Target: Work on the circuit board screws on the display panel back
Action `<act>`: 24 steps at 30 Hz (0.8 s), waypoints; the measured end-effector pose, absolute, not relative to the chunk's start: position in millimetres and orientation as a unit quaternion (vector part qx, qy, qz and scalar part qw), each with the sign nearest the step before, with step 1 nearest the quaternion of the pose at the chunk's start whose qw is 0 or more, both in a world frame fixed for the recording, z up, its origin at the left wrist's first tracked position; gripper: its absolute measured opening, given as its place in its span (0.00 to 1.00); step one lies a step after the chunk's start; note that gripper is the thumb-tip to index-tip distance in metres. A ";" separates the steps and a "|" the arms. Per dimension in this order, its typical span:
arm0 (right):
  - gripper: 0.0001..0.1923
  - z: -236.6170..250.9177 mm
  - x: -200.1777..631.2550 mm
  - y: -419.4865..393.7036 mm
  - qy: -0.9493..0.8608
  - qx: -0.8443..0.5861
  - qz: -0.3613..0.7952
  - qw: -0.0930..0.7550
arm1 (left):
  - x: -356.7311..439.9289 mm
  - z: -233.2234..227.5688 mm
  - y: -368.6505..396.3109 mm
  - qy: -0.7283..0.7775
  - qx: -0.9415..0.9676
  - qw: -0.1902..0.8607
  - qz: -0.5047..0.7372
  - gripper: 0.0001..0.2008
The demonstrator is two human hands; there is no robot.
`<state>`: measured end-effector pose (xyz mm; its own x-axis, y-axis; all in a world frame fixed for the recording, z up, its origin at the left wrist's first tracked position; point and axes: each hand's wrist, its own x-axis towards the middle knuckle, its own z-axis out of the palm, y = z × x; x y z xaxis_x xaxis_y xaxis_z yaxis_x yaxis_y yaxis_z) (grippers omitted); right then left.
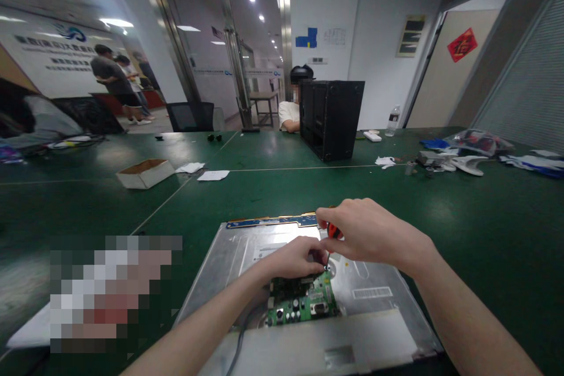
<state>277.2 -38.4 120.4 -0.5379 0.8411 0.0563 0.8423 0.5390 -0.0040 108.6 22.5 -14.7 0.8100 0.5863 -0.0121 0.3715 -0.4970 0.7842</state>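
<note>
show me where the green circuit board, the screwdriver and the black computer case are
green circuit board (304,301), head view, on the middle of its bare green face.
screwdriver (333,230), head view, on the orange-red handle showing under the right hand's fingers.
black computer case (335,120), head view, on its dark side panel.

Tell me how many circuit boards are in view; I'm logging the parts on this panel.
2: a green circuit board on the metal panel under the left hand, and a narrow blue board along the panel's far edge. Others may be hidden.

Green circuit board (304,302), orange-handled screwdriver (331,230)
</note>
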 end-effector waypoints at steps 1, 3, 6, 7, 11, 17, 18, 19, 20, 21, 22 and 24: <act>0.10 120.7 277.0 -37.7 -0.873 -0.486 -0.014 0.024 | 108.7 -14.5 22.2 0.278 0.854 0.419 0.134 0.07; 0.11 121.0 276.7 -36.2 -0.869 -0.494 -0.015 0.021 | 108.8 -14.6 21.6 0.280 0.849 0.424 0.144 0.07; 0.09 120.2 276.7 -35.1 -0.869 -0.494 -0.019 0.025 | 108.7 -15.3 21.5 0.284 0.847 0.427 0.140 0.06; 0.08 119.5 276.8 -35.2 -0.870 -0.493 -0.022 0.028 | 108.6 -15.6 21.8 0.284 0.847 0.429 0.137 0.06; 0.09 117.0 277.8 -36.4 -0.876 -0.482 -0.012 0.030 | 107.9 -17.8 23.6 0.288 0.840 0.439 0.137 0.06; 0.10 119.8 277.3 -37.7 -0.871 -0.491 -0.002 0.024 | 107.6 -17.3 23.5 0.286 0.844 0.434 0.132 0.07; 0.09 120.8 276.9 -37.5 -0.868 -0.496 -0.007 0.023 | 107.6 -16.3 22.9 0.285 0.844 0.435 0.132 0.07; 0.09 121.6 276.6 -37.2 -0.865 -0.502 -0.011 0.022 | 107.7 -15.4 22.2 0.285 0.843 0.437 0.133 0.07; 0.10 122.2 276.4 -36.9 -0.863 -0.505 -0.013 0.020 | 107.8 -14.4 21.6 0.285 0.842 0.437 0.135 0.07; 0.10 122.4 276.3 -36.6 -0.862 -0.507 -0.013 0.019 | 107.8 -13.6 21.1 0.285 0.842 0.437 0.135 0.07; 0.10 122.2 276.5 -36.4 -0.862 -0.506 -0.015 0.018 | 107.8 -13.2 20.8 0.286 0.843 0.435 0.134 0.06; 0.07 121.0 277.4 -36.2 -0.866 -0.499 -0.021 0.020 | 107.7 -13.4 20.8 0.289 0.846 0.430 0.131 0.06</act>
